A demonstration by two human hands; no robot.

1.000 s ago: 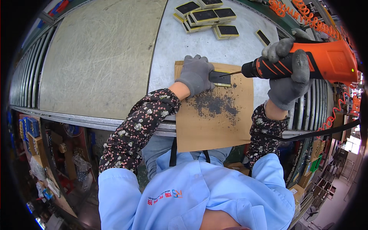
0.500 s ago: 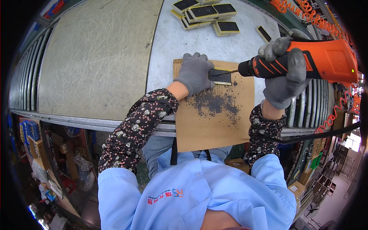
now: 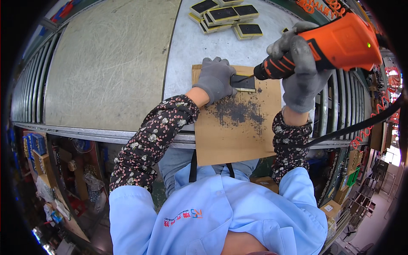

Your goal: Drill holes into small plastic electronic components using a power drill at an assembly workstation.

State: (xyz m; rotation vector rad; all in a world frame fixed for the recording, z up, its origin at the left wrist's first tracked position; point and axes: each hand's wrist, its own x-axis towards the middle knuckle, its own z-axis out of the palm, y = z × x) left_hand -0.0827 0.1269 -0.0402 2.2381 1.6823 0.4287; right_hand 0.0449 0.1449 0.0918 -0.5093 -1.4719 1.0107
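My left hand (image 3: 216,80), in a grey glove, grips the left end of a small rectangular block (image 3: 245,84) with a black top and yellowish edges. The block lies on a sheet of brown cardboard (image 3: 233,148) strewn with dark crumbs (image 3: 238,111). In my gloved right hand (image 3: 302,78) is an orange and black power drill (image 3: 340,42), fingers wrapped round its body. Its thin bit points down and left, with the tip at the block's black face beside my left fingers. Whether the tip has entered the block I cannot tell.
Several similar black-topped blocks (image 3: 225,16) are piled at the far side of the metal tabletop (image 3: 187,51). A scratched tan board (image 3: 106,63) covers the left part. Rollers (image 3: 340,110) stand at the right, and a black cable (image 3: 352,129) trails from the drill's side.
My right hand has tilted the drill more steeply, its rear raised and the whole tool shifted left and closer to the block. My left hand and the block have barely moved.
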